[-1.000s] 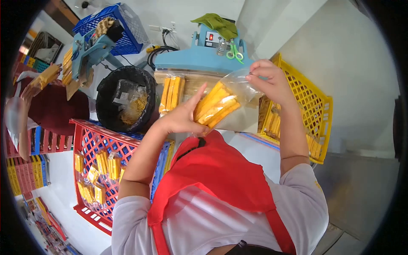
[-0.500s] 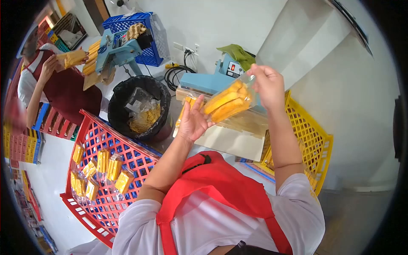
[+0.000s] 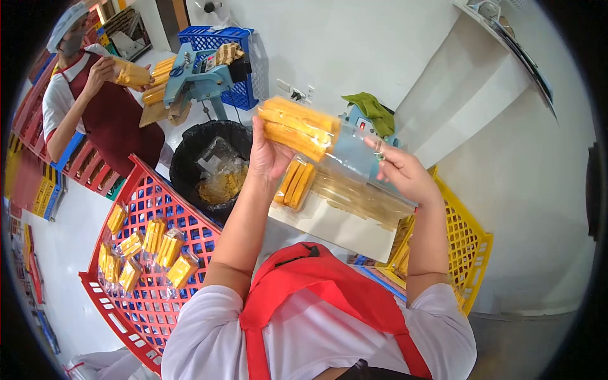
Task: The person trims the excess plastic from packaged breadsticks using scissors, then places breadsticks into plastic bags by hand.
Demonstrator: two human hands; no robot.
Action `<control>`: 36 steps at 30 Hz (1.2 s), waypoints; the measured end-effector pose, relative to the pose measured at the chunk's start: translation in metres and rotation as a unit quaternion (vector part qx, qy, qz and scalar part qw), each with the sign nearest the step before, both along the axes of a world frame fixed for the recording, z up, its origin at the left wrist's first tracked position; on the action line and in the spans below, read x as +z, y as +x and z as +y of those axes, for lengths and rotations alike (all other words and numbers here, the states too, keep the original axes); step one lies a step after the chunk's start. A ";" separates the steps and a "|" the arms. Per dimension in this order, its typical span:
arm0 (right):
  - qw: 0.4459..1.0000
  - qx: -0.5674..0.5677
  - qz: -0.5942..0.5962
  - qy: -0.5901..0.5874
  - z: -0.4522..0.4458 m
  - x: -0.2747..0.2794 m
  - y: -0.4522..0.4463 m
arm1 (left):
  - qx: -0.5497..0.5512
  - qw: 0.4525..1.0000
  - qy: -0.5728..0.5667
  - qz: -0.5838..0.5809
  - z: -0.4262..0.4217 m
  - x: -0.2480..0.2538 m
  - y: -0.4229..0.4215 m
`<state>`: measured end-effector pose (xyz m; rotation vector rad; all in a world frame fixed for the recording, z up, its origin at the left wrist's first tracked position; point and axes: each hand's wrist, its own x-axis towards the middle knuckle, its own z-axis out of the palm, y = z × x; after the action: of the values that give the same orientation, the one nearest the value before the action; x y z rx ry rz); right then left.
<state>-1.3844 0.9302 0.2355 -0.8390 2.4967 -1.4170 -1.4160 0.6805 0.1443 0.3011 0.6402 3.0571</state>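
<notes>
A clear plastic bag of yellow sticks [image 3: 299,128] is held up in front of me. My left hand [image 3: 269,155] grips its filled end from below, fingers behind it. At the unfilled end, my right hand [image 3: 405,172] has finger and thumb closed about the bag's clear film. Below my left hand, another bag of yellow sticks [image 3: 295,183] lies on the white ledge [image 3: 335,223] of the sealing machine. The machine's blue body [image 3: 360,119] is mostly hidden behind the raised bag, with a green cloth [image 3: 370,109] on top.
A red crate [image 3: 183,244] with several filled bags stands at left, a yellow crate [image 3: 465,244] at right. Ahead is a black-lined bin [image 3: 183,152] of scraps. A co-worker [image 3: 107,126] holds a bag beside another blue sealing machine [image 3: 206,79].
The held bag has moved up and left, its filled end now in my left hand. My right hand has lowered. The bag on the ledge shows more fully.
</notes>
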 end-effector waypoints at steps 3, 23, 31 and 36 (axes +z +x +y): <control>0.985 -0.078 0.115 0.100 -0.008 -0.018 -0.001 | -0.011 0.999 -0.042 -0.016 -0.002 -0.009 0.003; 0.958 -0.068 0.280 -0.002 -0.061 -0.037 0.027 | 0.111 0.992 0.035 -0.041 -0.029 -0.008 0.021; 0.974 -0.033 0.225 -0.024 -0.078 -0.041 0.029 | 0.098 0.992 -0.076 -0.027 -0.023 -0.026 0.023; 0.993 -0.047 0.087 -0.063 -0.084 -0.046 0.031 | 0.066 0.995 -0.070 -0.005 -0.028 -0.027 0.028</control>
<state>-1.3538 0.8460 0.1898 -0.9161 2.6284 -1.6127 -1.3878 0.6528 0.1173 0.2500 0.9040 3.1117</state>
